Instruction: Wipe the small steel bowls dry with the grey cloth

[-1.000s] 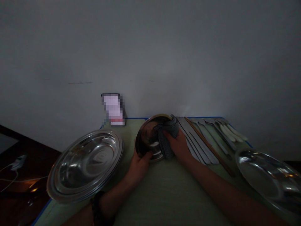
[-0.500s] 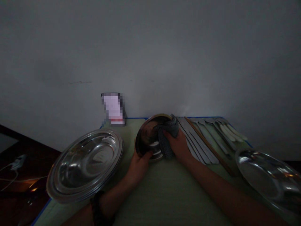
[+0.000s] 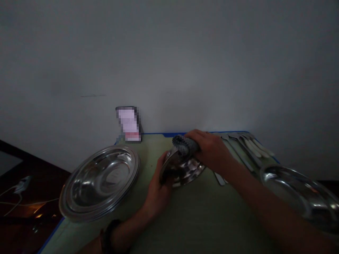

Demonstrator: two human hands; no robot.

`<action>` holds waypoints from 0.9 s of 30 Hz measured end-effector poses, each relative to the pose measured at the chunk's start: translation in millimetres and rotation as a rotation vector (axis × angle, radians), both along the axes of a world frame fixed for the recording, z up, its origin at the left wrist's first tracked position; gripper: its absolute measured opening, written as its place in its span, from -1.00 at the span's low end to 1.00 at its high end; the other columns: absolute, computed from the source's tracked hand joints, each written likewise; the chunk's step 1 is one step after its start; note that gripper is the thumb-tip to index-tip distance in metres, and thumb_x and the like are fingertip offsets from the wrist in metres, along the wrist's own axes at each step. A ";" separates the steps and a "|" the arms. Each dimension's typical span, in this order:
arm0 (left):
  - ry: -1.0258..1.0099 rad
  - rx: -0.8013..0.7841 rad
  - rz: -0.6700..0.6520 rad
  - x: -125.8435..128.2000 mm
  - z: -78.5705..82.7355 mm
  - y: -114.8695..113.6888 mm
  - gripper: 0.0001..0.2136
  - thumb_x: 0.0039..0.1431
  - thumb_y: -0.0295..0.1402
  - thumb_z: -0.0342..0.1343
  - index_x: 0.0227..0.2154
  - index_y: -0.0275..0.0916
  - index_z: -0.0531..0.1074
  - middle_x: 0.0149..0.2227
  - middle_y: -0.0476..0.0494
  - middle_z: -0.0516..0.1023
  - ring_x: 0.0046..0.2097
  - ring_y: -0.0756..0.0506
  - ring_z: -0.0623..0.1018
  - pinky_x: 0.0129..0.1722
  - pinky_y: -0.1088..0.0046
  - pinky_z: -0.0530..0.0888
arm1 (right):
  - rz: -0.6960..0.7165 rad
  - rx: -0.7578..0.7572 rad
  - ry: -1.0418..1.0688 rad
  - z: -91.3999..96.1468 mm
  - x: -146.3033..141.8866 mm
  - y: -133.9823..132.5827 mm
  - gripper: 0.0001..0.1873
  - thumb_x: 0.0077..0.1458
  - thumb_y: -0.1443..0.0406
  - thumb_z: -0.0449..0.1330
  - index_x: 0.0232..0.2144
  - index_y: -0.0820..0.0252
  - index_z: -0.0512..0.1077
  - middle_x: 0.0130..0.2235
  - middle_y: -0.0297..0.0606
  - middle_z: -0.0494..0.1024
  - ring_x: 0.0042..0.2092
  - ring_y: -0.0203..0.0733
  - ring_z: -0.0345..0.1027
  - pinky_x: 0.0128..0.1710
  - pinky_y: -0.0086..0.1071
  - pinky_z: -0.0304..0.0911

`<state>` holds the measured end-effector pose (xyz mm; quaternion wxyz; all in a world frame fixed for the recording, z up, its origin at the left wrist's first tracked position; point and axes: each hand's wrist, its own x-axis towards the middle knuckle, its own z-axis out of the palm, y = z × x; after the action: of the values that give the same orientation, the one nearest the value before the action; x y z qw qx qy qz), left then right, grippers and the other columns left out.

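Note:
A shiny metal bowl is tilted above the middle of the table. My left hand grips its left side, with part of the fingers hidden by the bowl. My right hand is closed around a grey checked cloth, which lies against the bowl's upper rim. Part of the cloth is bunched under the right fingers.
At the left stands a stack of metal basins. A phone leans on the wall. Several utensils lie at the back right, near another metal basin. White cables show beyond the table's left edge.
The bowl has turned, its opening facing less toward me. My right hand and the cloth have moved from inside the bowl up over its rim. The right arm covers more utensils.

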<state>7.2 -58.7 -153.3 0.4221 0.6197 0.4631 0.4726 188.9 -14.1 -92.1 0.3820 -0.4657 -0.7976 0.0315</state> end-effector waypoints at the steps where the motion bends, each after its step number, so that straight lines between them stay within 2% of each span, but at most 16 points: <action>1: 0.010 -0.019 -0.020 0.6 4.3 -2.7 -0.45 0.05 -0.49 0.02 0.16 -0.23 0.16 0.18 -0.18 0.32 0.21 -0.16 0.28 0.22 0.24 0.17 | 0.013 0.006 -0.073 4.5 1.1 -3.1 -0.69 -0.16 0.45 0.10 -0.31 0.09 0.45 -0.27 -0.29 0.55 -0.28 -0.13 0.40 -0.26 -0.28 0.21; 4: 0.003 -0.064 -0.041 -0.1 23.8 -6.8 -0.44 -0.03 -0.52 0.03 0.12 -0.23 0.25 0.11 -0.15 0.41 0.15 -0.21 0.36 0.18 0.20 0.23 | -0.015 0.063 -0.076 10.9 3.3 -8.8 -0.76 -0.12 0.43 0.10 -0.35 0.10 0.44 -0.34 -0.31 0.53 -0.34 -0.18 0.38 -0.33 -0.32 0.20; 7: -0.049 -0.041 -0.008 0.6 47.1 -4.4 -0.49 -0.08 -0.51 0.08 0.03 -0.21 0.37 -0.02 -0.13 0.52 0.06 -0.24 0.44 0.12 0.15 0.32 | -0.143 0.177 0.175 15.2 3.6 -7.6 -0.90 -0.03 0.32 0.16 -0.37 0.12 0.43 -0.41 -0.33 0.51 -0.38 -0.21 0.36 -0.36 -0.35 0.20; 8: -0.084 -0.017 0.034 2.9 53.7 -2.1 -0.55 -0.09 -0.50 0.10 -0.04 -0.24 0.41 -0.07 -0.13 0.55 0.03 -0.24 0.46 0.09 0.15 0.35 | -0.202 0.204 0.276 17.4 3.0 -5.1 -0.90 -0.01 0.26 0.17 -0.37 0.12 0.43 -0.43 -0.33 0.51 -0.39 -0.21 0.36 -0.37 -0.35 0.20; 10: -0.145 0.060 0.127 11.1 63.5 5.2 -0.64 -0.06 -0.44 0.13 -0.12 -0.26 0.45 -0.10 -0.15 0.56 0.01 -0.24 0.48 0.06 0.16 0.38 | -0.293 0.216 0.445 23.1 1.1 3.3 -0.79 0.02 0.14 0.17 -0.37 0.15 0.43 -0.42 -0.30 0.53 -0.38 -0.18 0.37 -0.38 -0.32 0.22; 13: -0.191 0.234 0.146 25.2 73.1 24.5 -0.61 0.01 -0.41 0.09 -0.04 -0.24 0.40 0.01 -0.14 0.50 0.08 -0.20 0.43 0.12 0.21 0.33 | -0.301 0.157 0.588 31.4 0.8 23.1 -0.70 0.01 0.08 0.17 -0.38 0.22 0.45 -0.38 -0.22 0.56 -0.34 -0.12 0.40 -0.36 -0.27 0.25; 16: -0.035 0.366 0.157 25.3 92.5 47.9 -0.51 0.03 -0.39 0.12 0.08 -0.24 0.30 0.09 -0.17 0.44 0.11 -0.19 0.40 0.16 0.21 0.27 | -0.271 0.097 0.649 37.8 8.5 39.5 -0.74 -0.02 0.15 0.21 -0.38 0.25 0.46 -0.37 -0.19 0.56 -0.33 -0.10 0.41 -0.37 -0.25 0.26; 18: 0.107 0.337 0.004 15.3 114.4 58.5 -0.55 0.06 -0.25 0.14 0.05 -0.20 0.35 0.01 -0.15 0.51 0.02 -0.19 0.47 0.05 0.24 0.37 | -0.259 0.107 0.599 43.6 16.8 41.1 -0.77 -0.04 0.21 0.22 -0.34 0.25 0.46 -0.34 -0.19 0.56 -0.32 -0.10 0.41 -0.36 -0.25 0.27; 21: 0.356 0.187 -0.280 -4.6 146.4 61.4 -0.65 0.16 -0.11 -0.01 -0.11 -0.18 0.47 -0.15 -0.10 0.59 -0.15 -0.16 0.55 -0.14 0.31 0.46 | -0.267 0.149 0.391 56.7 26.1 30.0 -0.80 -0.07 0.25 0.23 -0.34 0.21 0.45 -0.36 -0.23 0.55 -0.34 -0.12 0.39 -0.36 -0.27 0.24; 22: 0.475 0.191 -0.316 -9.9 153.2 59.9 -0.66 0.15 -0.09 0.00 -0.13 -0.15 0.48 -0.17 -0.08 0.60 -0.18 -0.16 0.56 -0.18 0.33 0.46 | -0.280 0.161 0.329 61.3 26.8 24.8 -0.83 -0.06 0.25 0.22 -0.35 0.19 0.45 -0.39 -0.25 0.54 -0.37 -0.14 0.38 -0.39 -0.30 0.22; 24: 0.694 0.182 -0.305 -16.7 159.2 55.8 -0.64 0.12 -0.05 0.01 -0.14 -0.13 0.47 -0.20 -0.09 0.60 -0.22 -0.16 0.56 -0.26 0.37 0.45 | -0.269 0.174 0.217 68.5 23.9 15.6 -0.90 -0.05 0.28 0.20 -0.41 0.16 0.43 -0.48 -0.31 0.49 -0.45 -0.19 0.33 -0.45 -0.34 0.17; 26: 0.835 0.138 -0.293 -19.2 157.4 52.4 -0.60 0.10 0.01 0.00 -0.15 -0.15 0.46 -0.24 -0.13 0.60 -0.27 -0.16 0.56 -0.36 0.39 0.42 | -0.207 0.175 0.105 71.6 16.9 9.9 -0.95 -0.06 0.36 0.17 -0.44 0.14 0.41 -0.51 -0.34 0.47 -0.48 -0.23 0.31 -0.47 -0.37 0.14; 27: 0.870 0.115 -0.297 -19.7 155.0 51.3 -0.58 0.10 0.03 -0.02 -0.15 -0.16 0.45 -0.26 -0.14 0.59 -0.30 -0.16 0.55 -0.40 0.41 0.40 | -0.162 0.171 0.053 71.6 12.7 8.3 -0.91 -0.07 0.40 0.15 -0.44 0.14 0.41 -0.50 -0.35 0.48 -0.46 -0.24 0.33 -0.46 -0.38 0.14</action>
<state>-12.5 -7.4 1.8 0.2169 0.8425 0.4763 0.1279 201.6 -5.8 -20.5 0.4427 -0.4933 -0.7467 -0.0554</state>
